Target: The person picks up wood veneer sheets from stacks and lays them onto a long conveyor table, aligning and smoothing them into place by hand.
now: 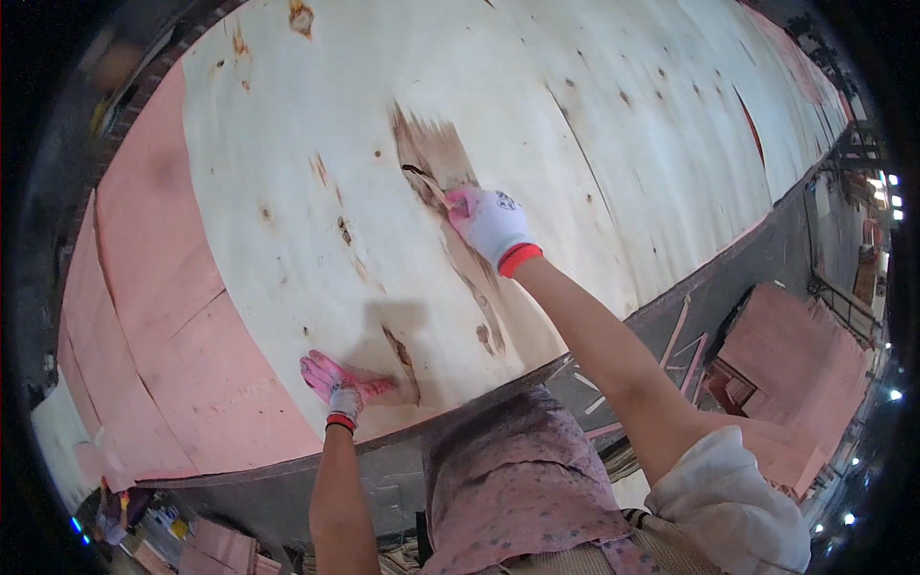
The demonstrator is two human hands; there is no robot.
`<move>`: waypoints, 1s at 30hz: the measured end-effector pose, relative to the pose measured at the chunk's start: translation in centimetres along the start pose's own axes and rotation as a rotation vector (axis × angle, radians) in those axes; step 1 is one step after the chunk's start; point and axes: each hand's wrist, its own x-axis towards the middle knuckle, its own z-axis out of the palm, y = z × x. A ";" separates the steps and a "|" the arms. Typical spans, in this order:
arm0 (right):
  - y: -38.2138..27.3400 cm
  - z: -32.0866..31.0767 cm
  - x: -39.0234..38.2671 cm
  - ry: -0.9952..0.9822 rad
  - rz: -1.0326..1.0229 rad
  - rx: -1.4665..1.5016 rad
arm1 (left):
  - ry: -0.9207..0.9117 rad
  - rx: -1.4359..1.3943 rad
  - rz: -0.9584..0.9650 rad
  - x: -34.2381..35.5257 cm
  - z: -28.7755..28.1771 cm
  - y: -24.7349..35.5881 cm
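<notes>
A large pale wood veneer sheet point(316, 125) with knots and splits lies over pink sheets. My right hand point(491, 222), in a white glove with pink-stained fingertips and a red cuff, is closed at a brown patch point(426, 144) in the sheet. Its fingers pinch what looks like a thin sliver of veneer point(431, 187) beside a dark hole; the fingertips are partly hidden. Nearer to me, my left hand point(333, 380), in a pink-stained glove, rests on the veneer with its fingers spread, left of a dark elongated knot point(401, 350).
Pink sheets point(158, 249) show along the left. The stack's near edge runs just in front of my apron point(517, 479). To the right, a pile of pink boards point(795, 359) stands on the grey floor, with loose wood strips point(677, 331) beside it.
</notes>
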 end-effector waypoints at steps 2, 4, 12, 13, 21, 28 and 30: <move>-1.5 0.9 2.3 -0.080 0.053 -0.080 | -0.797 -0.390 -0.227 -1.0 0.1 0.1; 1.0 1.1 4.2 -0.048 0.071 -0.133 | -0.936 -0.509 -0.273 3.0 -3.8 2.5; -2.7 4.5 7.2 -0.192 -0.146 -0.499 | -0.577 0.380 -0.166 -1.7 0.2 1.9; -2.3 3.0 7.5 -0.220 -0.101 -0.565 | -0.770 -0.170 -0.255 1.1 -2.8 2.1; -6.7 -2.0 9.6 0.337 -0.030 -0.201 | -0.906 -0.739 -0.350 2.2 -4.9 -0.8; -2.1 -2.8 -9.4 0.008 0.076 -0.119 | -0.856 -0.752 -0.201 0.6 -3.7 0.2; 1.9 -2.3 -16.0 -0.020 0.173 0.029 | -0.822 -0.725 -0.209 1.1 -3.8 0.0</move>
